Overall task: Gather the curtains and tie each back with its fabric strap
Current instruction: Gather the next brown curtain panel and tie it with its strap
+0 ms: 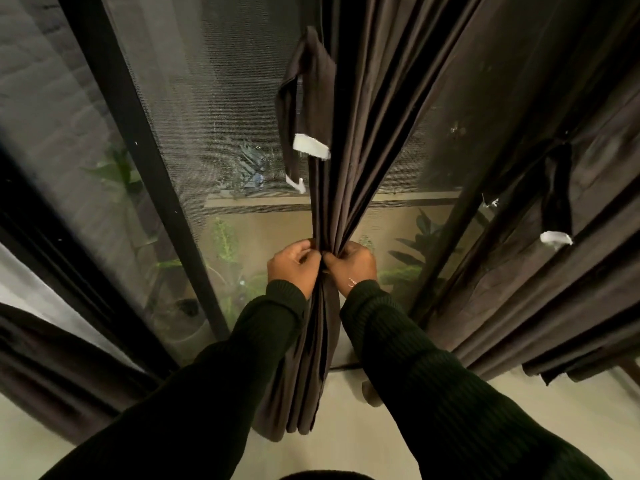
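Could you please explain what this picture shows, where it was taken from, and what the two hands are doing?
There is no machine here. The single picture comes from a wide-angle camera worn on a person's head, looking forward and down, so the dark sleeves enter from below. The left hand and the right hand both grip the middle curtain, bunching its folds together in front of a screened window. The curtain's fabric strap hangs loose higher up, a white tab at each end, not yet tied. Another curtain on the right hangs ungathered, its own strap dangling. Plants show outside the window.
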